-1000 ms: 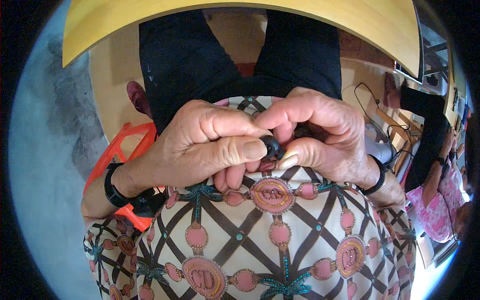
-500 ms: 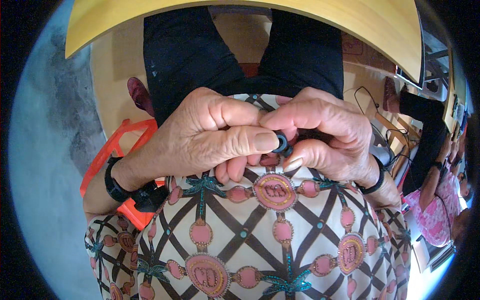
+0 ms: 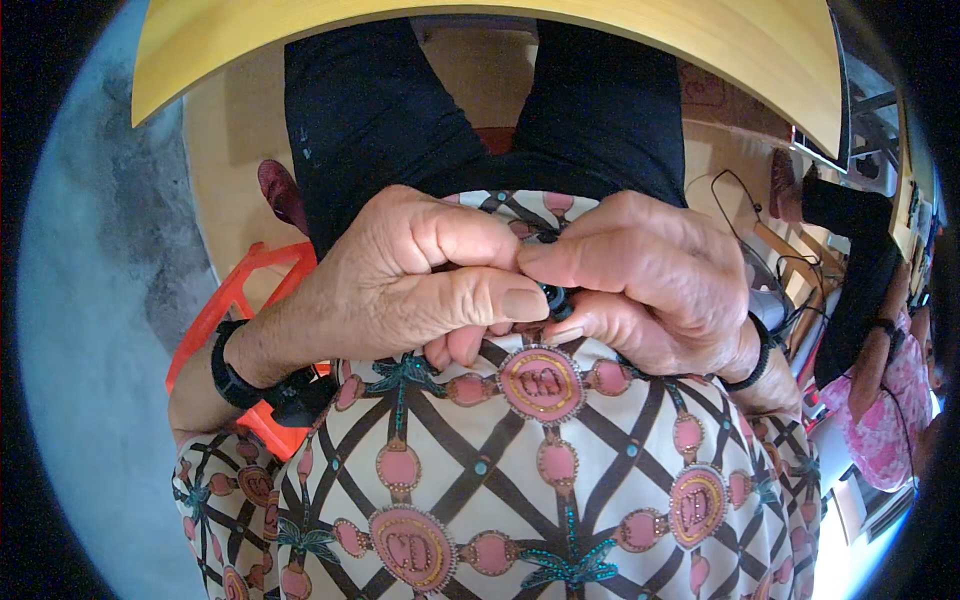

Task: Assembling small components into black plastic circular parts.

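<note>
Over my lap, my left hand point(image 3: 440, 275) and my right hand point(image 3: 645, 275) meet with their fingertips almost touching. Between them is a small dark ring-shaped part point(image 3: 552, 297), black with a bluish sheen. My left thumb and forefinger pinch it from the left side. From the right, my right thumb and forefinger close on it as well. Most of the part is hidden behind the fingertips, so its exact kind does not show. Both hands are closed, held just in front of my patterned shirt point(image 3: 540, 385).
A yellow tabletop point(image 3: 480, 12) curves across the far side, beyond my knees. An orange-red plastic stool point(image 3: 235, 300) stands at my left, near a grey wall point(image 3: 110, 400). On the right are black cables point(image 3: 745, 200) and another person in a pink top point(image 3: 880, 420).
My right hand has shifted slightly left, its fingers closing further over the dark ring-shaped part, which now shows less. The person at the right has moved an arm a little.
</note>
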`<action>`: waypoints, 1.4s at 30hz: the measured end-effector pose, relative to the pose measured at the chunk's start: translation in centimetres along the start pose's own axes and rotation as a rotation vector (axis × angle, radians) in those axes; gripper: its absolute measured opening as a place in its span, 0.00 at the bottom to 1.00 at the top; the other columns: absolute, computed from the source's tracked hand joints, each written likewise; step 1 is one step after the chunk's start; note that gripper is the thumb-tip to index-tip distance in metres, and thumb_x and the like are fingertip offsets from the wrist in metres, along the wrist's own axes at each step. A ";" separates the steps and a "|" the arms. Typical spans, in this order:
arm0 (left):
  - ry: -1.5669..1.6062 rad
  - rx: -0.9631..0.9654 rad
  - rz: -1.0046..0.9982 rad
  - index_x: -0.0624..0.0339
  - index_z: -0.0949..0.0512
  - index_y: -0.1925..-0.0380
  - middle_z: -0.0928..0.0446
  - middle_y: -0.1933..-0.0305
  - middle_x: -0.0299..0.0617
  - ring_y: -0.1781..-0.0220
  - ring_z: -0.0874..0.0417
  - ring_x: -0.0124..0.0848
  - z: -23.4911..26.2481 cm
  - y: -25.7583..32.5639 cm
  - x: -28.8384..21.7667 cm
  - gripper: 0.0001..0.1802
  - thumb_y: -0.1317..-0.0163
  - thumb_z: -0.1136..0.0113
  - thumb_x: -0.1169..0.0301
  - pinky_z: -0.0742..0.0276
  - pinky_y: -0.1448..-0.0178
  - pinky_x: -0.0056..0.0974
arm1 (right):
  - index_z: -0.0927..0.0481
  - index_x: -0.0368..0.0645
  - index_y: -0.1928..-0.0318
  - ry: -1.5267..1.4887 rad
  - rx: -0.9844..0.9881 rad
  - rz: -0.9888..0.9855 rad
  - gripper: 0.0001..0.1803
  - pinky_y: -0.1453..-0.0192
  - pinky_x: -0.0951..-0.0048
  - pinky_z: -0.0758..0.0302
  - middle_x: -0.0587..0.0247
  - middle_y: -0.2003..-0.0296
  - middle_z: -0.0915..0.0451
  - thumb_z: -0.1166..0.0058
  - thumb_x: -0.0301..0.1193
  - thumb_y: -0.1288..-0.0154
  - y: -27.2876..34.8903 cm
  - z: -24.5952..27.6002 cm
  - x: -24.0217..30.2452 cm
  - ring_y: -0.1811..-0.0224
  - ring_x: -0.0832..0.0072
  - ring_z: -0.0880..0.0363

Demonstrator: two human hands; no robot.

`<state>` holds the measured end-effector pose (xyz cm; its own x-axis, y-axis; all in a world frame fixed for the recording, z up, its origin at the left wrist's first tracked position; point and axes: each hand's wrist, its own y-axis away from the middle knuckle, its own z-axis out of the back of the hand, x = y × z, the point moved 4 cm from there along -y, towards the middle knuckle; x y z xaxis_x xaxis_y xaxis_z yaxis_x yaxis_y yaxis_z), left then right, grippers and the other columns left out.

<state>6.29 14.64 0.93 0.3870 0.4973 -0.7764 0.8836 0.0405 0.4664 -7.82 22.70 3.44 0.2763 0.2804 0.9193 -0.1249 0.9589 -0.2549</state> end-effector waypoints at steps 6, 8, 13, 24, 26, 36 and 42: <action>-0.103 0.048 -0.059 0.65 0.24 0.80 0.27 0.87 0.34 0.86 0.25 0.18 -0.6 -0.2 -0.3 0.14 0.37 0.42 0.68 0.33 0.83 0.23 | 0.18 0.36 0.63 0.089 0.016 0.027 0.16 0.77 0.74 0.26 0.58 0.76 0.22 0.34 0.33 0.51 0.6 0.1 0.0 0.78 0.68 0.22; -0.111 0.051 -0.063 0.65 0.24 0.80 0.27 0.87 0.34 0.86 0.25 0.18 -0.8 -0.4 -0.2 0.14 0.37 0.42 0.68 0.33 0.83 0.24 | 0.18 0.37 0.64 0.137 0.070 0.090 0.15 0.77 0.73 0.26 0.58 0.76 0.22 0.35 0.34 0.50 1.1 0.2 -0.5 0.78 0.68 0.22; -0.137 0.031 -0.028 0.65 0.24 0.80 0.27 0.87 0.35 0.86 0.25 0.18 -0.6 -0.6 -0.9 0.14 0.37 0.42 0.69 0.32 0.83 0.24 | 0.20 0.36 0.63 0.062 0.039 -0.001 0.15 0.73 0.69 0.25 0.57 0.74 0.24 0.37 0.30 0.51 0.4 0.3 -0.3 0.76 0.64 0.23; -0.158 -0.073 -0.139 0.64 0.23 0.77 0.26 0.85 0.33 0.86 0.27 0.16 0.7 -0.8 -1.9 0.14 0.37 0.42 0.65 0.34 0.84 0.22 | 0.20 0.33 0.59 -0.081 -0.117 -0.065 0.21 0.65 0.71 0.24 0.56 0.69 0.21 0.35 0.33 0.52 -0.2 1.1 -0.3 0.68 0.66 0.21; -0.176 -0.062 -0.154 0.64 0.23 0.77 0.26 0.85 0.34 0.86 0.27 0.16 0.9 -0.9 -2.0 0.14 0.37 0.42 0.65 0.34 0.84 0.22 | 0.20 0.33 0.59 -0.076 -0.122 -0.078 0.21 0.65 0.71 0.24 0.56 0.69 0.21 0.35 0.33 0.52 -0.3 1.2 -0.1 0.68 0.67 0.21; -0.182 -0.053 -0.210 0.64 0.22 0.77 0.26 0.86 0.34 0.86 0.27 0.16 1.1 -1.4 -2.3 0.13 0.37 0.42 0.66 0.34 0.84 0.22 | 0.21 0.34 0.60 0.084 -0.129 -0.017 0.17 0.67 0.70 0.23 0.56 0.71 0.21 0.35 0.29 0.51 -0.6 1.6 -0.1 0.70 0.65 0.21; -0.190 -0.065 -0.115 0.64 0.22 0.77 0.25 0.86 0.34 0.86 0.27 0.17 1.3 -1.3 -2.6 0.13 0.37 0.42 0.68 0.33 0.83 0.22 | 0.21 0.37 0.59 0.179 -0.168 0.028 0.17 0.70 0.69 0.24 0.57 0.72 0.22 0.36 0.28 0.51 -0.7 1.4 0.1 0.72 0.64 0.21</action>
<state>4.48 12.20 1.82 0.3331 0.3147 -0.8888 0.9083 0.1458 0.3921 -9.04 22.02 4.09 0.4413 0.2956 0.8473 0.0218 0.9404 -0.3395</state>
